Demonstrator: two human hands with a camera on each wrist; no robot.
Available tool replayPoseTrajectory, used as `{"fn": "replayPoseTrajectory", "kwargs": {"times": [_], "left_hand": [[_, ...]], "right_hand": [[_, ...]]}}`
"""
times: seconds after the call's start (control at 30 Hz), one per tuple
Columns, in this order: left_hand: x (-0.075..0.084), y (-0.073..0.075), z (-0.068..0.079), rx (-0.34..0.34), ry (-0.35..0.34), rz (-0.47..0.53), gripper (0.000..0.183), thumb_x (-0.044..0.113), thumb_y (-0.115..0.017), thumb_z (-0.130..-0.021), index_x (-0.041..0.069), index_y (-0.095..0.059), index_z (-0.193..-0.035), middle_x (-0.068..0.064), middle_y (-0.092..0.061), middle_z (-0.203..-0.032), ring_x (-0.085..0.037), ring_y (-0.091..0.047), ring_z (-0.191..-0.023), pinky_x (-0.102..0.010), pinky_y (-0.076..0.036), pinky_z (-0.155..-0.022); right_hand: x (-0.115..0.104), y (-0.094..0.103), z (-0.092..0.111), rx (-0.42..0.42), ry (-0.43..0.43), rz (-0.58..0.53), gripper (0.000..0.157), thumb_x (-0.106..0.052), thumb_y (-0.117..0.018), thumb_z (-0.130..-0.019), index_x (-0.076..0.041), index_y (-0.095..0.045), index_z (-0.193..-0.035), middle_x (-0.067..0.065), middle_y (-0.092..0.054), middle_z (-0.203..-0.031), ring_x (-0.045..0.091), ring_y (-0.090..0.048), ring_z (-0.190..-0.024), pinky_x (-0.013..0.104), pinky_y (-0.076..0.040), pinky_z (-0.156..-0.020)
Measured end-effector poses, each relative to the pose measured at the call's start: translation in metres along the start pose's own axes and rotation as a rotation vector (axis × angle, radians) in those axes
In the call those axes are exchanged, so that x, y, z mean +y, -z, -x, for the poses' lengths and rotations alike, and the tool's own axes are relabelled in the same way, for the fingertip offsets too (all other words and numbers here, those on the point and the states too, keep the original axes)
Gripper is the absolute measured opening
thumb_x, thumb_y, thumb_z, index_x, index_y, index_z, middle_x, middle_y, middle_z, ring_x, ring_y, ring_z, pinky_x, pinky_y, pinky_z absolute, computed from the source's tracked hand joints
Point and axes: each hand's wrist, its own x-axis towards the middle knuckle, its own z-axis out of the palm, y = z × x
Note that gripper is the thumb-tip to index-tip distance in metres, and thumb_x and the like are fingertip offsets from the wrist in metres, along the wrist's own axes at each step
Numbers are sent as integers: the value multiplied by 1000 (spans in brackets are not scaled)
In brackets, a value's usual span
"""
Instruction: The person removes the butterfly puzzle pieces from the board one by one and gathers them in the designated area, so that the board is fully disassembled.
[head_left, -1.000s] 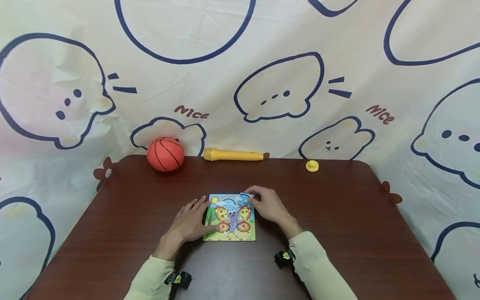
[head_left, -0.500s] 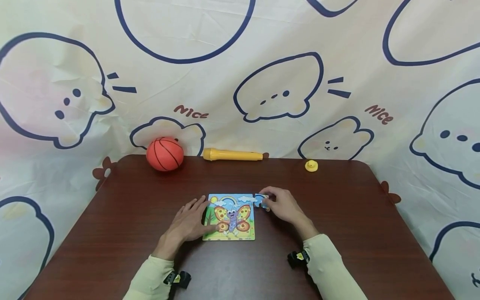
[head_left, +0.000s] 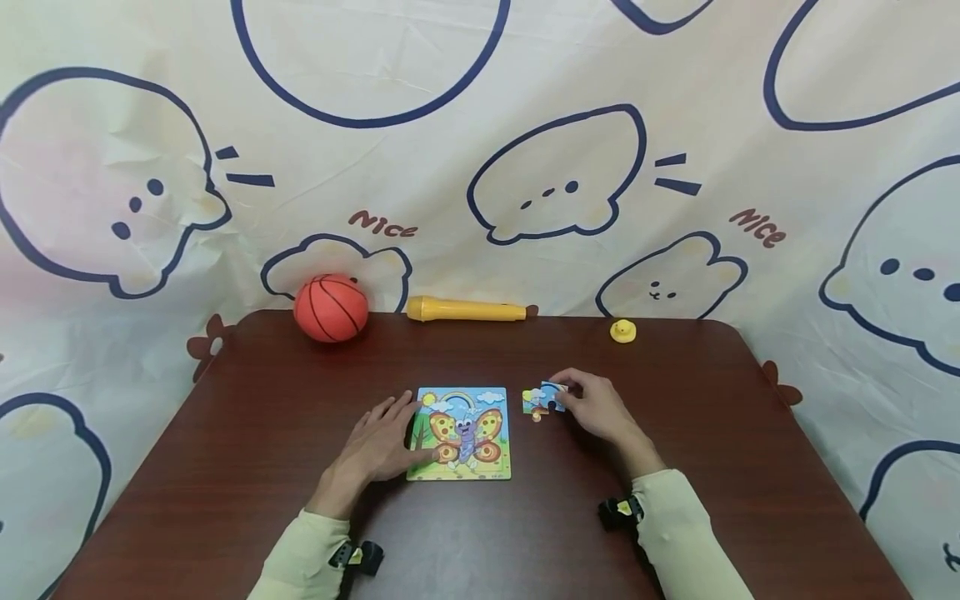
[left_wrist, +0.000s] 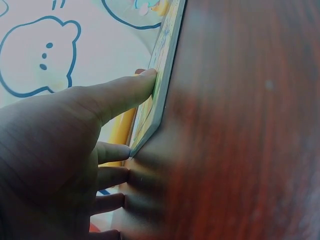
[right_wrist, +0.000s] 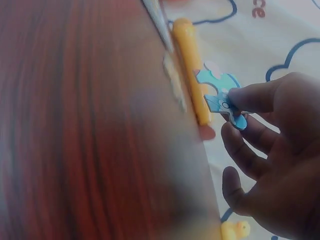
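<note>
The square butterfly jigsaw puzzle (head_left: 467, 437) lies flat on the table. My left hand (head_left: 382, 446) rests at its left side, with the thumb on the lower left of the picture and the other fingers spread along the edge. To the right of the puzzle, my right hand (head_left: 600, 408) pinches a blue puzzle piece (right_wrist: 218, 92) between thumb and fingers, raised over the table in the right wrist view. Another puzzle piece (head_left: 532, 402), yellow and blue, lies on the table just left of it, partly overlapped by the held piece in the head view.
Along the far edge of the brown table (head_left: 480, 542) sit an orange-red toy basketball (head_left: 331, 308), a yellow toy microphone (head_left: 468, 310) and a small yellow rubber duck (head_left: 623, 331). A patterned cloth (head_left: 555, 75) hangs behind.
My right hand has moved right, from the puzzle's upper right corner out past its side, carrying the blue piece. The loose piece now shows beside it. My left hand stays put.
</note>
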Motion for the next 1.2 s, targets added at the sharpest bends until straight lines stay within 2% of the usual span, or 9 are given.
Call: {"fn": "replayPoseTrajectory", "kwargs": {"times": [0.53,0.73,0.93,1.2], "left_hand": [[-1,-2,-1,5,-5,1,94,61,-71,-74,13,-38,-149,-12,-26,-160,-40,-23,-145,-63,-19,-115],[0,-3,-1,9,-2,1,95,62,-71,-75,12,-38,-148,-12,-26,-160,-40,-23,-145,-64,-19,-115],[0,-2,-1,4,-2,10,95,61,-72,-75,13,-38,-149,-12,-26,-160,-40,-23,-145,-63,-19,-115],[0,-2,1,11,-10,16,95,61,-72,-75,12,-38,-149,-13,-27,-160,-40,-23,-145,-64,-19,-115]], "right_hand": [[25,16,1,-41,-88,78,20,-21,-60,-95,-24,-66,-115,4,-65,-108,22,-54,-94,37,-43,-80],[31,14,-2,-42,-49,135,21,-20,-63,-94,-24,-69,-113,2,-65,-104,21,-53,-92,40,-45,-84],[33,13,-2,-29,-32,181,23,-19,-63,-94,-20,-70,-116,2,-60,-95,19,-51,-85,35,-44,-76],[34,11,-3,-4,-28,188,24,-18,-63,-94,-18,-69,-117,4,-60,-100,20,-52,-87,38,-47,-78]]}}
